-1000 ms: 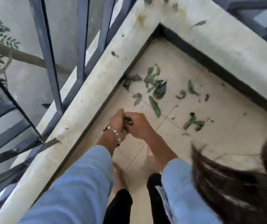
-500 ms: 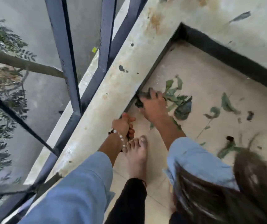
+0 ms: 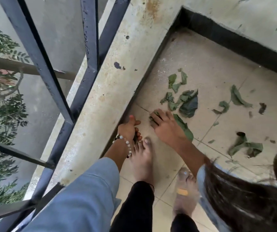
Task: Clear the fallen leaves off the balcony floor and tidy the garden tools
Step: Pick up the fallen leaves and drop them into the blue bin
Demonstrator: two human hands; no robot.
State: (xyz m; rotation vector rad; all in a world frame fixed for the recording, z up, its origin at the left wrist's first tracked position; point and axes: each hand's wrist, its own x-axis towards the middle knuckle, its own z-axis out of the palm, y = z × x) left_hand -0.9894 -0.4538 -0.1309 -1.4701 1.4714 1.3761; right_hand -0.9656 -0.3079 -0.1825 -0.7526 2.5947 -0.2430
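Head view showed the right hand point(image 3: 165, 126) gripping leaves on the floor point(image 3: 209, 52), nearest the leaf cluster point(image 3: 183, 101) just beyond its fingertips. The left hand point(image 3: 129, 129), curled round gathered leaves, hung beside the ledge point(image 3: 101, 97).

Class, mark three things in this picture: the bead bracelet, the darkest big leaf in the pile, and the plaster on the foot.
bead bracelet point(image 3: 126, 144), head view, on its pale beads at the left wrist.
darkest big leaf point(image 3: 189, 104), head view, on the middle of its blade.
plaster point(image 3: 182, 192), head view, on its orange centre.
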